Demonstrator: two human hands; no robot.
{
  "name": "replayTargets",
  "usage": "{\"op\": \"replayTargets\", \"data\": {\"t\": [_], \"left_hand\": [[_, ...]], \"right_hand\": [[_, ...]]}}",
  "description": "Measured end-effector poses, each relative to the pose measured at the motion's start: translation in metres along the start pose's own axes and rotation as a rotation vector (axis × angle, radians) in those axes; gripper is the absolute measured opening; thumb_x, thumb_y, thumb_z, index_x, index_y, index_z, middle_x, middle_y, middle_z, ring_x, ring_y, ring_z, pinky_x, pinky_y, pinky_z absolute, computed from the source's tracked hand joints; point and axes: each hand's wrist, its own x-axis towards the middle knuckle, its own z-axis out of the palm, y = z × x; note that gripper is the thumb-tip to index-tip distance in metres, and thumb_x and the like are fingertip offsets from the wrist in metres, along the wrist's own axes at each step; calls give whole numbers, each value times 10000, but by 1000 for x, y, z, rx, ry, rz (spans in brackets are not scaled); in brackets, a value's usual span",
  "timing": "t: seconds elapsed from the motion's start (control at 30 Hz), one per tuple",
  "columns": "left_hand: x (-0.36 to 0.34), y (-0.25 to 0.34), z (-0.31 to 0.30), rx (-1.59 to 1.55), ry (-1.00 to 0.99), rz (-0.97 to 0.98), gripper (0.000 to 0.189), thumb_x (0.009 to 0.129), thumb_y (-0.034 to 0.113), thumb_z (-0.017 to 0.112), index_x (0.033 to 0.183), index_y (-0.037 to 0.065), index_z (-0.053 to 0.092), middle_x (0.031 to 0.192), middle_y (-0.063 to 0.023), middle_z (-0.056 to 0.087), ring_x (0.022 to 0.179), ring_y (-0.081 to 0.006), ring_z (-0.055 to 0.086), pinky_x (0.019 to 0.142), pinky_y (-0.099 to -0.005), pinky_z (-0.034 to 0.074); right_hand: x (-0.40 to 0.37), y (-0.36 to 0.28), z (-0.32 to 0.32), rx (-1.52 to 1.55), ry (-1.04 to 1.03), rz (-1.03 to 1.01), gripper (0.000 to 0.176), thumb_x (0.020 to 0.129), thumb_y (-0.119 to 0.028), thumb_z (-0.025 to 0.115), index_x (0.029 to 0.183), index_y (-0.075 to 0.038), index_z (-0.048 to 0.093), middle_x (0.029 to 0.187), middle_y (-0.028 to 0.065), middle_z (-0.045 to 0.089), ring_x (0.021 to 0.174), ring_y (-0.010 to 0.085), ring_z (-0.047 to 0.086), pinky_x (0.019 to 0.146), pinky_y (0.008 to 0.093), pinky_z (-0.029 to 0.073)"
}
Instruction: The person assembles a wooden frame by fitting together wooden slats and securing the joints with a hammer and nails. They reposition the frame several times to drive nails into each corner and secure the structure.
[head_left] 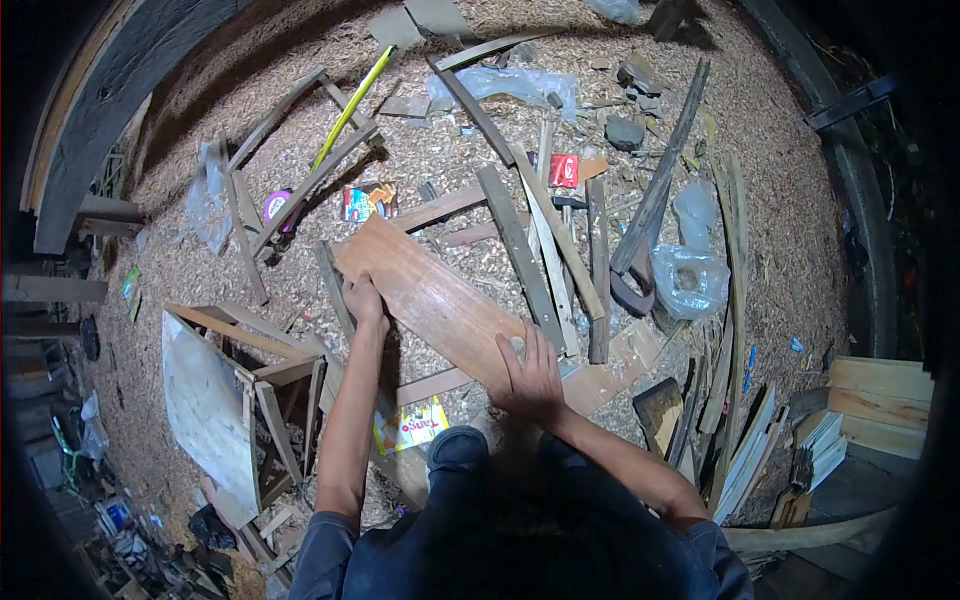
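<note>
As the right hand [530, 378] lies over the lower right end of a reddish-brown board [430, 290], its thumb is spread away from the fingers, which rest close together on the wood. The left hand [364, 300] holds the board's near edge toward the opposite end, its fingers bunched and bent; their undersides are hidden. Between the right thumb and fingers sits a small pale round spot, perhaps a knot, though the view is too coarse to be sure.

The board slants across the space in front of the person's knees, its upper left end near a blue packet [368, 203] with orange pieces pictured on it. Just below the board, between the forearms, is a yellow packet [412, 426] with red lettering, upside down to the viewer. Beyond the board, a dark grey plank [520, 255] lies beside narrow strips, with a red packet [564, 170] farther out.

To the left, a pink-and-purple round object [279, 208] lies near a bright yellow strip [350, 112], and a wooden frame [284, 425] bears a whitish panel [208, 410]. At right, clear plastic [690, 283] rests on ground [785, 270] strewn with shavings.
</note>
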Motion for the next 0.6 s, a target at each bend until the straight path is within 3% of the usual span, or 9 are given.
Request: {"op": "replayTargets", "data": {"t": [0.2, 0.33, 0.43, 0.5, 0.6], "left_hand": [[13, -10, -7, 194, -73, 187, 445, 914, 42, 579, 1314, -70, 418, 1199, -185, 606, 1024, -258, 619, 890, -334, 490], [13, -11, -11, 294, -102, 128, 492, 910, 41, 594, 1341, -72, 386, 1227, -202, 590, 1069, -264, 603, 918, -340, 474], [5, -19, -12, 330, -96, 167, 471, 908, 90, 609, 1318, -37, 416, 1190, -153, 602, 1038, -229, 595, 903, -338, 476], [3, -23, -14, 370, -141, 312, 487, 923, 128, 616, 1325, -51, 407, 1219, -161, 588, 1060, -237, 589, 920, -346, 468], [8, -19, -17, 455, -183, 151, 515, 928, 142, 619, 1339, -62, 385, 1241, -175, 574, 1078, -248, 584, 929, -359, 467]], "right_hand": [[6, -9, 3, 56, 7, 8, 917, 587, -367, 773, 1379, -52, 435, 1374, 368, 335, 1224, 497, 397, 1032, 534, 336], [9, -2, 9, 43, -19, 25, 894, 597, -362, 767, 1373, -55, 445, 1370, 370, 344, 1230, 498, 398, 1050, 535, 332], [5, -2, 10, 34, -5, 31, 888, 599, -357, 765, 1374, -59, 450, 1387, 373, 330, 1257, 495, 382, 1064, 532, 324], [5, -2, 13, 37, -1, 32, 890, 598, -356, 764, 1376, -61, 450, 1399, 376, 318, 1273, 492, 370, 1069, 530, 320], [5, 2, 15, 23, -14, 8, 909, 600, -380, 775, 1387, -67, 444, 1426, 373, 289, 1299, 487, 344, 1087, 525, 299]]}}
